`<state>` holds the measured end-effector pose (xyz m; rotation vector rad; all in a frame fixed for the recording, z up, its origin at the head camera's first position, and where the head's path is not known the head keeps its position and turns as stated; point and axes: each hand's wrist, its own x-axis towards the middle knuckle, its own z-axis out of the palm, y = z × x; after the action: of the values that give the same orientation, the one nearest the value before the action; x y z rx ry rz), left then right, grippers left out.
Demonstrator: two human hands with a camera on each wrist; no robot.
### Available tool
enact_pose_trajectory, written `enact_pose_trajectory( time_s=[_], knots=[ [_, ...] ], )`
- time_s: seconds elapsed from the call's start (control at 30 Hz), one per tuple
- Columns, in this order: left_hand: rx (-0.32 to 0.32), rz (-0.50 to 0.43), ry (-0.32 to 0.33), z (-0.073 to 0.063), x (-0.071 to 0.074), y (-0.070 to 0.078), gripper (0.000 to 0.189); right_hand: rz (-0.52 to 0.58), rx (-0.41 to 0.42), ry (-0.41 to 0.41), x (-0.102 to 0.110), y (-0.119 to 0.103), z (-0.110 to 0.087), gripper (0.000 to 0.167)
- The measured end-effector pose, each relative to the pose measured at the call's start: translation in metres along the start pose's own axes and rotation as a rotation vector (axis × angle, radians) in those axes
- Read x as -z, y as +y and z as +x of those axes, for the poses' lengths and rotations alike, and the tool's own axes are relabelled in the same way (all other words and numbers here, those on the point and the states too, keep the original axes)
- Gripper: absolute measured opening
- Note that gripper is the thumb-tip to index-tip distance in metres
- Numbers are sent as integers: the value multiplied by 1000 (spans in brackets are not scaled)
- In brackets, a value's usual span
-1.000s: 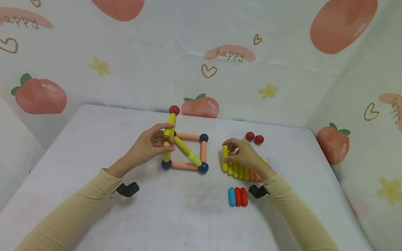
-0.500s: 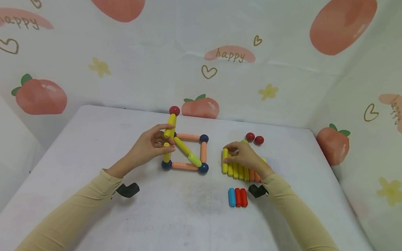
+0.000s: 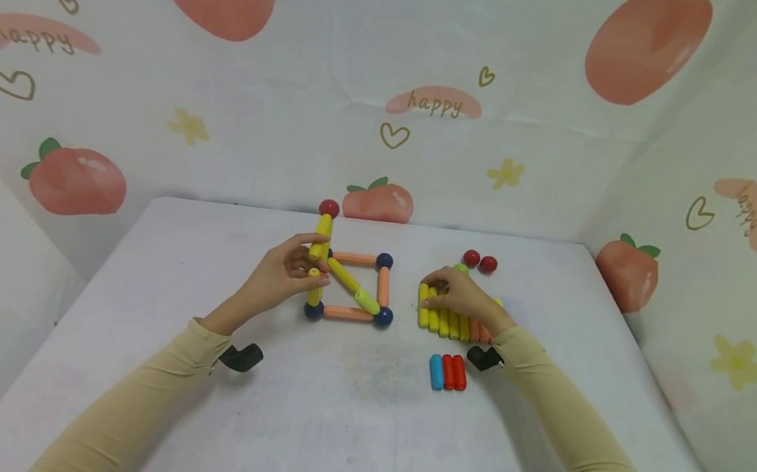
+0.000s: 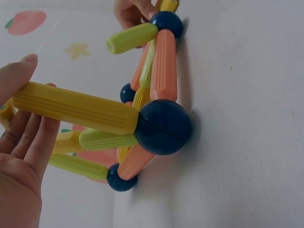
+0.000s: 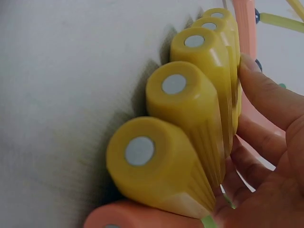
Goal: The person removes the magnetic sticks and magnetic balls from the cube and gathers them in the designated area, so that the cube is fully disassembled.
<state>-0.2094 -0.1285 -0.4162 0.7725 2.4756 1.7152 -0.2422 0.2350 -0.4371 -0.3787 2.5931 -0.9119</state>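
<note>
In the head view, my left hand (image 3: 287,266) is at the left side of a frame of magnetic rods and blue balls. Thumb and fingers grip the free end of a yellow magnetic rod (image 4: 76,107), whose other end meets a blue ball (image 4: 164,127). More yellow rods rise behind it to a red ball (image 3: 329,208). Over to the right, my right hand (image 3: 462,292) has its curled fingers and thumb at the leftmost yellow rod (image 3: 423,313) of a side-by-side row. Seen from the right wrist, the thumb presses the far end of that row, where yellow rods (image 5: 183,99) overlap.
Two red balls (image 3: 479,261) and a green ball (image 3: 461,268) lie behind the row. Orange rods (image 3: 480,331) continue it rightward, partly under my hand. A blue rod (image 3: 436,372) and red rods (image 3: 453,372) lie nearer. A yellow-green diagonal (image 3: 353,285) crosses the frame.
My right hand has lowered the leftmost yellow rod a little toward the near side, lining it up with the row. My left hand and the frame have stayed in place.
</note>
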Motion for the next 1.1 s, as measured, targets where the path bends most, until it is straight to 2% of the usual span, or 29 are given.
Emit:
enact_pose_trajectory(
  time_s=[0.17,0.33,0.4,0.53,0.63,0.8,1.1],
  knots=[
    [-1,-9,-1,1,-1,-1,66,-43,25,34,1,-1,-2,51],
    [-6,-8,1,1,-1,0,65,-22,127,107,0,-17,-6,44],
    [-9,-6,3,1,-1,1,65,29,169,88,-4,-28,-7,41],
    [-8,-5,3,0,-1,2,65,139,236,-16,-18,-49,-7,40],
    [-4,-11,1,0,-1,1,65,175,291,-79,-29,-60,-2,40],
    [3,-9,-1,0,-1,-1,66,141,363,-99,-41,-69,3,38],
    [7,-6,-2,0,-1,1,65,50,395,-83,-46,-75,9,38]
  ],
)
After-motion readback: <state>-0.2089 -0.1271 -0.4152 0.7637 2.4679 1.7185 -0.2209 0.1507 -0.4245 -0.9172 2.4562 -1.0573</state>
